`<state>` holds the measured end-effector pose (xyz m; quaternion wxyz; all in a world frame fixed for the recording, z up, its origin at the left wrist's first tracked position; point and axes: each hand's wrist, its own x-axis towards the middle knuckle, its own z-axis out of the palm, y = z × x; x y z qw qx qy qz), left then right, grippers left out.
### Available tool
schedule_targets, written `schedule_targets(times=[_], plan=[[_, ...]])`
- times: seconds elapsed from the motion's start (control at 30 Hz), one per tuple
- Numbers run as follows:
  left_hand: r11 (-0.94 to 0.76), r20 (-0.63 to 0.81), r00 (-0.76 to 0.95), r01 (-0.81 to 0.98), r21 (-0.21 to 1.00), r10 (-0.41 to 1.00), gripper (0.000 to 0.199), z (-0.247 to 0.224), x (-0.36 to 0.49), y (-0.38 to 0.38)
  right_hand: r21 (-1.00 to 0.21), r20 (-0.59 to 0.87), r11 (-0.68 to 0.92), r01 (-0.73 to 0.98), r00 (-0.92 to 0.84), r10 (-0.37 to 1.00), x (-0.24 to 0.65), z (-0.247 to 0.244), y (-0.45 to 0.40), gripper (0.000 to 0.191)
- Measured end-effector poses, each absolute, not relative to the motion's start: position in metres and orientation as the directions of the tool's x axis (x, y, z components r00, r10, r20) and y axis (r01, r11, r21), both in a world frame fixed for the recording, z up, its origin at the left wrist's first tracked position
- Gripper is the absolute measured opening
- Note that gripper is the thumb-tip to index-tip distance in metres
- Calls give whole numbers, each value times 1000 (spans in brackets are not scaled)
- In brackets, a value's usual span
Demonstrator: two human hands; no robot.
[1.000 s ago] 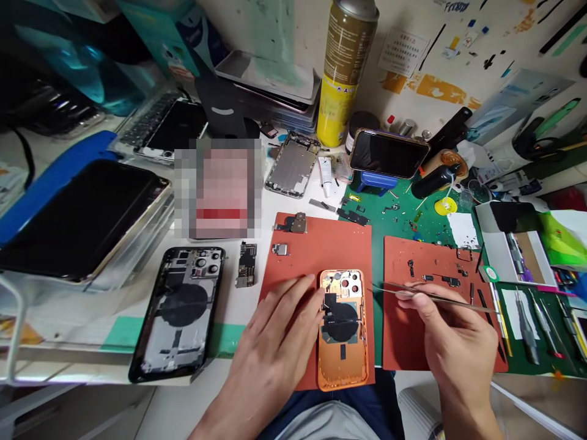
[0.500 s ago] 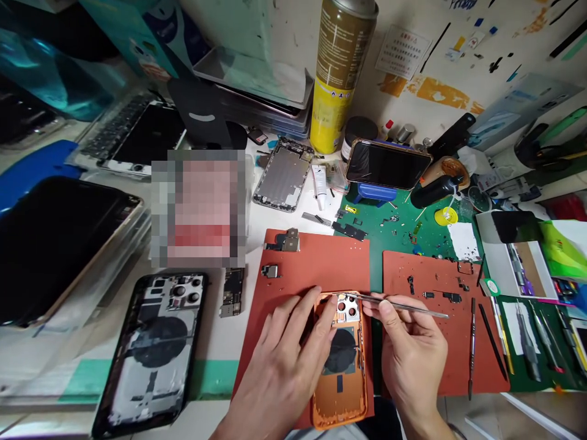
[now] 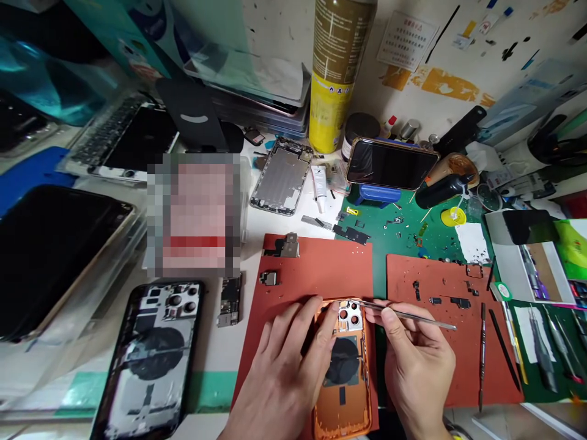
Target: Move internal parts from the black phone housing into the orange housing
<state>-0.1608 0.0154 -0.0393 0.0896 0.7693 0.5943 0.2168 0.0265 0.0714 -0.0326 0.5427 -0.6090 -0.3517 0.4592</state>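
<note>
An orange phone housing (image 3: 342, 410) lies on the left red mat (image 3: 339, 260), its camera openings at the top. My left hand (image 3: 287, 366) rests over the housing's left side, index fingertip against its upper part near the camera openings; the fingers are bent and slightly apart. Pinched in my right hand (image 3: 415, 360) is a thin metal tool (image 3: 424, 318), whose tip touches the housing's top edge beside the camera area. Two camera modules (image 3: 290, 245) sit at the mat's upper left. What lies under my left fingers is hidden.
A black-framed phone housing (image 3: 151, 360) and a circuit board (image 3: 230, 299) lie to the left. Small parts and tools rest on the right red mat (image 3: 440, 366). Behind stand a propped phone (image 3: 392, 164) and a tall spray can (image 3: 337, 79).
The whole view has shifted slightly, with the mats and housing a little lower in the picture. Both hands keep nearly the same pose on the housing and tool.
</note>
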Motion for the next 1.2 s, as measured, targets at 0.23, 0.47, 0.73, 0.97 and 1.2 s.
schedule_targets(times=[0.23,0.47,0.73,0.97,1.2], plan=[[-224,150,176,882,414,973,59,-35,-160,11,-986,-169,-157,-64,338,926,26,-32,70,18],[-245,187,183,883,401,965,55,-38,-160,13,-985,-172,-165,-49,331,928,25,-32,72,18],[-279,257,189,884,375,948,52,-39,-162,13,-980,-194,-193,-40,343,919,26,-32,73,21],[-323,348,164,823,468,923,55,-39,-165,6,-976,-218,-203,-79,311,925,31,-32,71,23],[-363,510,50,762,537,859,52,-45,-164,1,-998,-66,-67,-11,417,907,42,-14,89,25]])
